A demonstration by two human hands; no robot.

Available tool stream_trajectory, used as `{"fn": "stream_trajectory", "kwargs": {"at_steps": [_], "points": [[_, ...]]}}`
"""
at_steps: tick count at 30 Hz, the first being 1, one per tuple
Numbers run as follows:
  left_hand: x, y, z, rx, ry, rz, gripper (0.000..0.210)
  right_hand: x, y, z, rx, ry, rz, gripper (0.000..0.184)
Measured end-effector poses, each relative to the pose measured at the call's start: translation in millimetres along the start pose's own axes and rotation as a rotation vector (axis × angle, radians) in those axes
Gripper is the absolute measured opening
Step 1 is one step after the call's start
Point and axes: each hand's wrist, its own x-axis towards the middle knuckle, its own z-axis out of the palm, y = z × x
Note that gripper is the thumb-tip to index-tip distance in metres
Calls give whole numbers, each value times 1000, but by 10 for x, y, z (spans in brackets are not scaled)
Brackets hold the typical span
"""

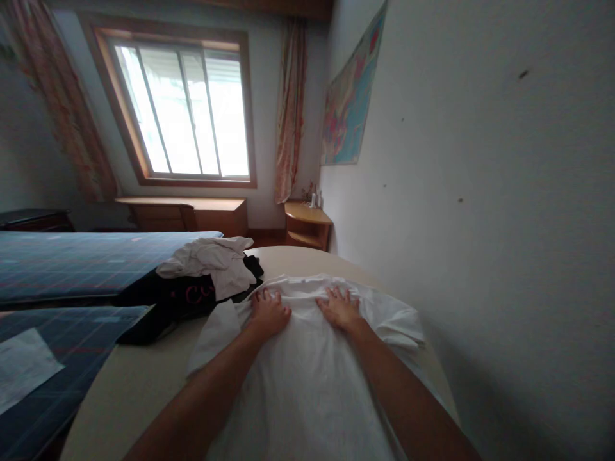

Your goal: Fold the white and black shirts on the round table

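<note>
A white T-shirt [302, 378] lies spread out over a round cream table [139, 384], its collar at the far side and its sleeves out to left and right. My left hand [270, 314] rests on the cloth just left of the collar, fingers spread. On the right of the collar, my right hand [340, 308] presses down on the shirt, its fingers apart too. Neither hand grips the fabric. Wrinkles run between the two hands. The shirt's lower part reaches past the bottom of the view between my forearms.
Crumpled white and black clothes [216, 269] are heaped on the table's left edge. Left of it are blue plaid mattresses [96, 262], with a paper sheet [24, 365] on the nearer one. A white wall [504, 269] borders the right. A corner shelf [307, 214] stands behind.
</note>
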Motion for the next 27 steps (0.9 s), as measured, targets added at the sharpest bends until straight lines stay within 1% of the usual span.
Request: {"fn": "stream_trajectory", "kwargs": {"at_steps": [2,5,7,9,12,14,17,19,23,27], "points": [[73,25,63,9,40,-53,60,120,-19,32,-12,24,-5,76],[135,12,164,-30,160,-106,58,248,-6,77,-1,92,-56,76],[152,-17,200,-94,219,-74,55,295,22,89,20,129,-99,75],[148,-40,197,-160,237,46,53,306,52,90,39,152,-135,74],[96,-39,144,-233,192,268,51,252,87,84,58,188,-176,70],[33,-27,110,-254,126,332,51,179,101,86,66,215,-193,67],[-86,-39,98,-245,38,349,55,40,110,99,61,231,-204,64],[-170,-82,113,-219,17,362,56,-58,98,117,53,226,-201,65],[-338,-241,146,-162,52,399,55,-242,-9,176,52,209,-186,67],[-497,-440,157,-125,76,400,56,-406,-220,263,56,176,-213,71]]}}
